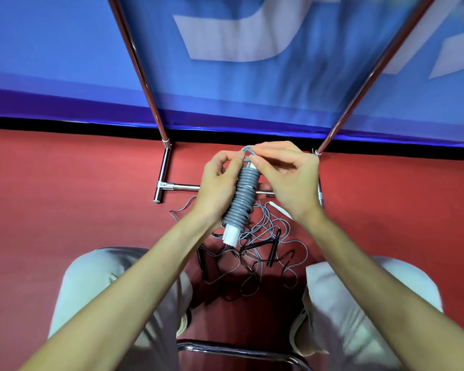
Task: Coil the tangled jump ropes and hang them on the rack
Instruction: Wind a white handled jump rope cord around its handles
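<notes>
A grey jump rope (243, 195) is wound in tight turns round its white handles, whose ends (231, 236) stick out at the bottom. My left hand (219, 183) grips the bundle from the left. My right hand (284, 178) pinches the grey rope's loose end at the top of the bundle. Below, on the red floor, lies a tangled pile of grey and dark ropes (255, 253) with black handles (273, 247). The chrome rack (162, 172) stands just beyond my hands, its two uprights rising to the top of the view.
A blue banner wall (65, 62) stands behind the rack. My knees in light trousers (97, 285) flank the rope pile. A chrome chair rail (239, 350) runs along the bottom edge. A white handle (279, 208) lies on the floor under my right wrist.
</notes>
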The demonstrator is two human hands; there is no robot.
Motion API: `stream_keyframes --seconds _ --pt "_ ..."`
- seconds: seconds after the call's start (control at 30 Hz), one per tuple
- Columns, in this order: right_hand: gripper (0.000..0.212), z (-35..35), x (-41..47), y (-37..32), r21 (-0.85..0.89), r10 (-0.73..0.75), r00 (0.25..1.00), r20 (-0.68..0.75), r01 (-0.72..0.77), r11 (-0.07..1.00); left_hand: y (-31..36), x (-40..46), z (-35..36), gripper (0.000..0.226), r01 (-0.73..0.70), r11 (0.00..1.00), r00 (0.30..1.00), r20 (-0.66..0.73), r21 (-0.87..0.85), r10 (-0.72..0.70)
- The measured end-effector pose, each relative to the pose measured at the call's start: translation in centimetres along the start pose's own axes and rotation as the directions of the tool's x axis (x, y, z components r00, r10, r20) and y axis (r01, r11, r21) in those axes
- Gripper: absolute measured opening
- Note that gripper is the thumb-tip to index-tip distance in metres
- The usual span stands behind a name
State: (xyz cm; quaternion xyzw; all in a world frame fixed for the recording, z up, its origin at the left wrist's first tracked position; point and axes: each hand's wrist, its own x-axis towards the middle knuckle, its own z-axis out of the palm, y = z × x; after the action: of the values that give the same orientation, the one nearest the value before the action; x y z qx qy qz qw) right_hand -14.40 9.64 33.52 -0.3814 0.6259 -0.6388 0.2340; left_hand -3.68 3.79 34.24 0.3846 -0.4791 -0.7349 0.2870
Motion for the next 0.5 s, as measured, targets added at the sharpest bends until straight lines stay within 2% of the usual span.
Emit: stream_keyframes --seconds 0.13,0.23,0.37,0.5 --pt "0.025 -0.2 -1.5 -4.6 -0.023 -0.062 0.996 -0.07 0.06 0.998 3.5 -3.6 1.1 0.006 -0.088 0.996 0.995 -0.043 -0.004 0.088" --pt "0.022 -0.5 -2.5 -7.5 -0.056 -0.131 0.986 -0.105 0.126 0.99 5.9 -5.8 1.4 0.013 -0.09 0.995 0.996 0.006 -0.05 0.09" --pt "0.019 -0.6 -3.8 -11.5 -0.06 -0.184 0.974 -0.134 0.178 0.982 9.0 -8.9 1.6 0.003 -0.119 0.992 0.991 0.049 -0.047 0.121" --pt "0.02 -0.8 -5.3 -15.1 -0.055 -0.249 0.96 -0.128 0.244 0.968 12.0 -12.1 2.0 0.003 -0.102 0.993 0.99 0.09 -0.055 0.107"
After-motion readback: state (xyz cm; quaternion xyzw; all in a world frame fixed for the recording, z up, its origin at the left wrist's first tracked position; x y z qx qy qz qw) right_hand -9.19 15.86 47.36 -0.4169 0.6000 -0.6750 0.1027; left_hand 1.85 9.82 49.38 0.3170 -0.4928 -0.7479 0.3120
